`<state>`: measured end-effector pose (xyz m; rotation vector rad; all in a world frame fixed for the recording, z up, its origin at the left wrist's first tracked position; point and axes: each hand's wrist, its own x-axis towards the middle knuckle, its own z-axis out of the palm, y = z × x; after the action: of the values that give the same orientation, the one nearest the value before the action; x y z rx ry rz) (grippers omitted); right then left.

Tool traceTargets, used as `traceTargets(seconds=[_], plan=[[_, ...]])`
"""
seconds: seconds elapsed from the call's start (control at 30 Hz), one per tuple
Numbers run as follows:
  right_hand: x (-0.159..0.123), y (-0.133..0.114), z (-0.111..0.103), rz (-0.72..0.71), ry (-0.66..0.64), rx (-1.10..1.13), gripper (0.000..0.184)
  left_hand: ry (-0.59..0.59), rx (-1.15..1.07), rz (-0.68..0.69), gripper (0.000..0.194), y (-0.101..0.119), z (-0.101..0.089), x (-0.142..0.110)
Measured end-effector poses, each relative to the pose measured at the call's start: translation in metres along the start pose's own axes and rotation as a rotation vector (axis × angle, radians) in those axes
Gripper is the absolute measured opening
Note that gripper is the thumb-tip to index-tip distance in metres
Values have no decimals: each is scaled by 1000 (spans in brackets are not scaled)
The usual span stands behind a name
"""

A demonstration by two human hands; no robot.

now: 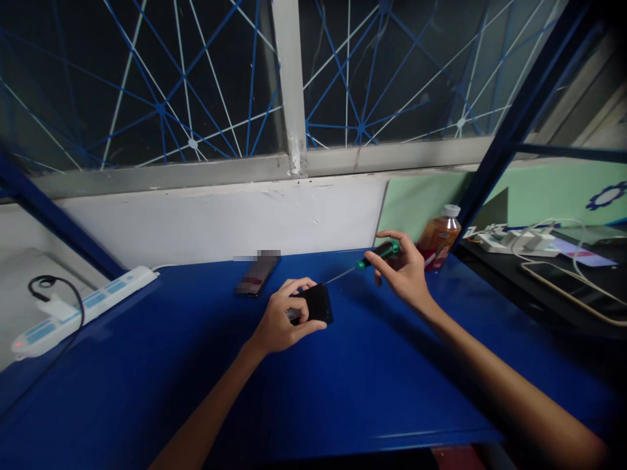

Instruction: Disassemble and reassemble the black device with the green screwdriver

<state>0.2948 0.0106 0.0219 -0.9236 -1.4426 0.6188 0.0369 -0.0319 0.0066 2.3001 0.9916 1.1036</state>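
Observation:
My left hand (289,316) grips a small flat black rectangular object (319,304) by its sides, a little above the blue table; its exact kind does not show. In my right hand (404,267) is a screwdriver (378,253) with a black and green handle, pinched between thumb and fingers. Its thin metal shaft slants down to the left, and the tip meets or nearly meets the far corner of the black object. Whether a screw sits there is too small to see.
A phone (259,273) lies beyond my left hand on the blue table (304,398). At the left is a white power strip (88,313) with a black cable. A drink bottle (441,238) stands behind my right hand. Another phone (573,290) and cables lie on a black surface at right.

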Motion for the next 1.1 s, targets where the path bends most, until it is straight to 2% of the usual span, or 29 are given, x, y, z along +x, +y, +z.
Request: traceTargets(seconds=[0.17,0.37,0.57,0.67,0.77,0.9,1.1], plan=[[-4,-2,-1,-64,47,-146,35,1,-12,15,39,0,1,0],[-3,1,-2,-81,-39,54,25,-2,-10,20,40,1,2,0],[-2,-1,2,-49,70,17,31,-20,-4,30,42,3,2,-1],[-2,0,1,-38,97,-36,27,-23,-10,26,42,3,1,-1],[-1,4,-1,-39,30,26,22,-17,-17,28,43,2,2,-1],[0,6,-2,-39,-67,193,26,-13,-21,29,43,1,2,-1],[-2,3,2,-30,55,35,30,-21,-16,35,44,0,3,-1]])
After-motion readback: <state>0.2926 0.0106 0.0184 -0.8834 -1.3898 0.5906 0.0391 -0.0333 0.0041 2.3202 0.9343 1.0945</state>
